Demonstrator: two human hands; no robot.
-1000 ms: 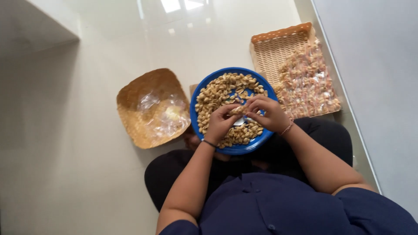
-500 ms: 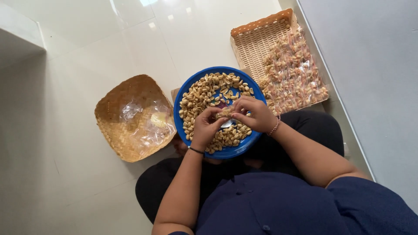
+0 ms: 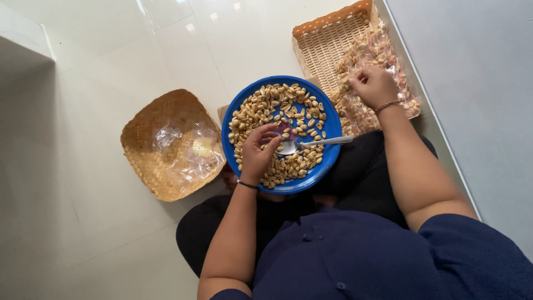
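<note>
Blue plastic forms the one plate at mid-frame, heaped with peanuts too many to count, one metal spoon lying across them. Two woven baskets flank it: a square basket at left holding clear wrappers, a flat tray at upper right, its far corner cut off. The left hand curls loosely on the peanuts; what it pinches is hidden. The right hand closes over small packets in the tray.

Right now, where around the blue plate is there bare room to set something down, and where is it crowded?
Bare tiled floor lies beyond the blue plate and between the two baskets, and more left of the woven bowl basket. Crowded: the plate is covered with peanuts and a spoon by the left hand; the right hand is over the packet-strewn flat tray.
</note>
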